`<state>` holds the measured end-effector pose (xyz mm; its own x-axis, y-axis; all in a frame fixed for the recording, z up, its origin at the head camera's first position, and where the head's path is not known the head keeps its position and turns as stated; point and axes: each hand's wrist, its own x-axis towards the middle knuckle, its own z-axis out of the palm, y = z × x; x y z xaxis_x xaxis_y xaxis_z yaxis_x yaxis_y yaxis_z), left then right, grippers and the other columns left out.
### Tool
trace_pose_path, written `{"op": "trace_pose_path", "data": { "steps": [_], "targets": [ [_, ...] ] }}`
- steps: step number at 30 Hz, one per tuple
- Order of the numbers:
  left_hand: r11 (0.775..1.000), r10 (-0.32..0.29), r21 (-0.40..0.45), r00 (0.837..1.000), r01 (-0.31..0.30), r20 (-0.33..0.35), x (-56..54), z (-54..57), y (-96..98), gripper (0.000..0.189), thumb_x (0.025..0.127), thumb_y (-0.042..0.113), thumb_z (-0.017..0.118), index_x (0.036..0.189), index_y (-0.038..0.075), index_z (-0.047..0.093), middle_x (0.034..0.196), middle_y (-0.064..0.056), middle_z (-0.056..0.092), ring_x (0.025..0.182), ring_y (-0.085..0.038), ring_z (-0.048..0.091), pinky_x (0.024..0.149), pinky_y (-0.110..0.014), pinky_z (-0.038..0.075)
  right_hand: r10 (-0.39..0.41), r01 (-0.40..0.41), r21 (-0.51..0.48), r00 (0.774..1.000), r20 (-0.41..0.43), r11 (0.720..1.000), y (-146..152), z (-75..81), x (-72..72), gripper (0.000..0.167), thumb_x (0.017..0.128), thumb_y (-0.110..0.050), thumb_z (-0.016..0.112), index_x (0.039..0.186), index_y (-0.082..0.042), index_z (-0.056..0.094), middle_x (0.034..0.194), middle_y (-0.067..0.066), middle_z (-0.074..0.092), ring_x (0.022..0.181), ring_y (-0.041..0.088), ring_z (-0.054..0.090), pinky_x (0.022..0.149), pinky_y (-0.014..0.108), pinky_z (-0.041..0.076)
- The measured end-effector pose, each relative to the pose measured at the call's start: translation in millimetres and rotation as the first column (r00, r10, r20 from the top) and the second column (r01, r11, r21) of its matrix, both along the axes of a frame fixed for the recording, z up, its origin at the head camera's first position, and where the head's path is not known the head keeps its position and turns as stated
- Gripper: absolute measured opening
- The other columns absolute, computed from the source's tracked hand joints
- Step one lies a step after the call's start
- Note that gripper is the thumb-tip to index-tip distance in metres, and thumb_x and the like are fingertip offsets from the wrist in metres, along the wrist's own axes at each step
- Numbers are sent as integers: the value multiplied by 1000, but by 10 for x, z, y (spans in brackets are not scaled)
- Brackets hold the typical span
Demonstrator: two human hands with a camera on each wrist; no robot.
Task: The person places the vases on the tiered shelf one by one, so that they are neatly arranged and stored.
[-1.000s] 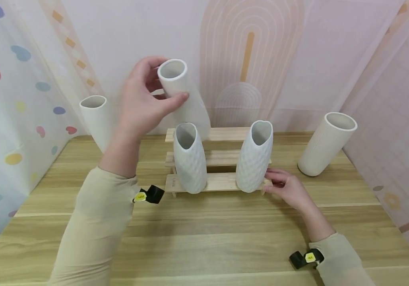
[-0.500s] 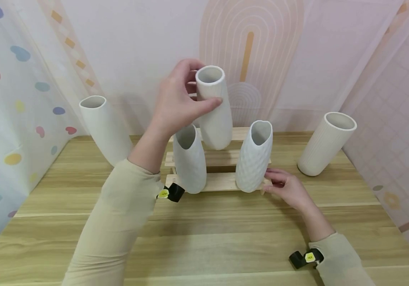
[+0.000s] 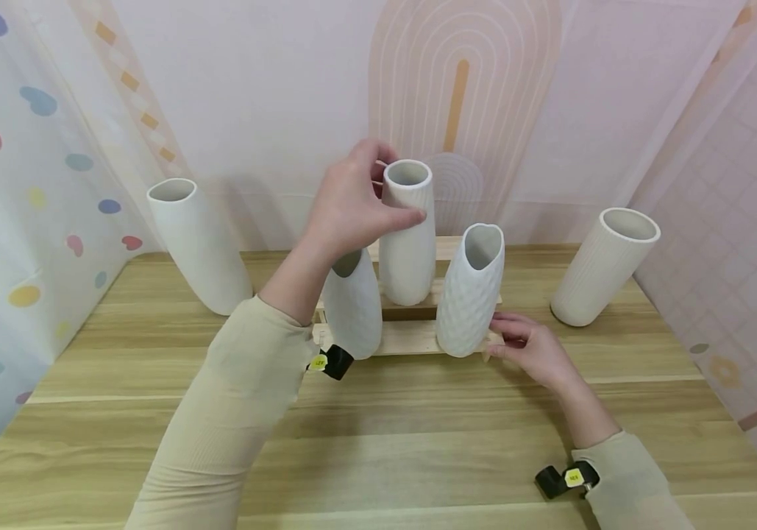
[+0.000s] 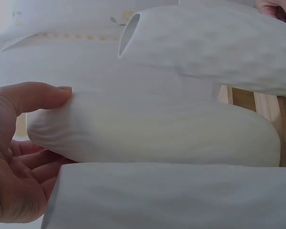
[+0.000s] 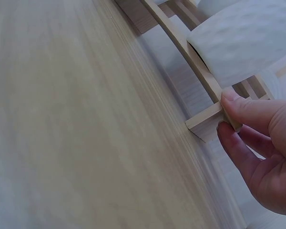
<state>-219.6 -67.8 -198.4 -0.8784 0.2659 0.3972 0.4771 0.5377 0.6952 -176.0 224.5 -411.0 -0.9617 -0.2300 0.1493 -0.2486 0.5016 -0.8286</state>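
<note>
My left hand holds a white, faintly ribbed vase near its rim, thumb in front and fingers behind. The vase stands upright, its base at the middle tier of a stepped wooden rack; whether it bears on the slat I cannot tell. Two white dimpled vases with slanted mouths, a left one and a right one, stand on the front tier. My left forearm partly hides the left one. At the rack's right end, my right hand pinches the front slat's tip between thumb and fingers.
A smooth white vase stands on the wooden table left of the rack. Another ribbed white vase stands to the right. Behind the table hangs a patterned curtain.
My left hand has carried the ribbed vase rightward, then lowered it from above the rack's rear to the middle tier. My right hand has stayed on the slat.
</note>
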Motion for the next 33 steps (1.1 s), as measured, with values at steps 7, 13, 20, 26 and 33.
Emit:
{"op": "trace_pose_path", "data": {
  "steps": [7, 13, 20, 26, 33],
  "targets": [
    [998, 21, -56, 999, -19, 39, -18, -29, -1, 54, 73, 18, 84, 113, 6, 50, 105, -7, 62, 92, -20, 61, 81, -32, 50, -2, 2, 2, 1000, 2, 1000, -3, 0, 2, 44, 85, -10, 79, 124, 5, 66, 137, 22, 54, 122, 36, 53, 91, 34, 52],
    [992, 13, -122, 1000, -12, 10, -24, -17, 16, 53, 74, 19, 84, 112, 5, 50, 104, -7, 60, 93, -21, 59, 81, -32, 49, 0, 0, 1, 1000, 0, 1000, -6, 5, 7, 44, 85, -10, 79, 124, 5, 66, 137, 22, 54, 122, 35, 53, 89, 31, 52],
    [986, 2, -166, 1000, -2, -5, -27, 8, 32, 54, 73, 20, 84, 113, 5, 51, 104, -8, 62, 96, -22, 59, 83, -33, 49, -2, 2, 8, 1000, -4, 1000, -1, -2, 9, 43, 85, -11, 78, 124, 5, 66, 137, 23, 54, 121, 36, 54, 89, 31, 52],
    [986, -34, -161, 999, 35, 6, -36, 11, 14, 55, 75, 18, 84, 118, 3, 51, 109, -9, 63, 98, -23, 59, 85, -33, 50, -1, 2, 14, 1000, -11, 1000, 2, 0, 5, 44, 85, -11, 79, 124, 4, 66, 137, 22, 55, 121, 35, 54, 89, 34, 53],
    [986, -52, -158, 998, 59, 45, -61, 8, 11, 60, 77, 18, 85, 126, 4, 53, 118, -6, 63, 107, -22, 61, 91, -33, 50, -1, 1, 11, 1000, -8, 1000, 0, -1, 3, 43, 85, -11, 78, 124, 5, 66, 137, 22, 55, 121, 36, 54, 89, 35, 53]
  ]
}}
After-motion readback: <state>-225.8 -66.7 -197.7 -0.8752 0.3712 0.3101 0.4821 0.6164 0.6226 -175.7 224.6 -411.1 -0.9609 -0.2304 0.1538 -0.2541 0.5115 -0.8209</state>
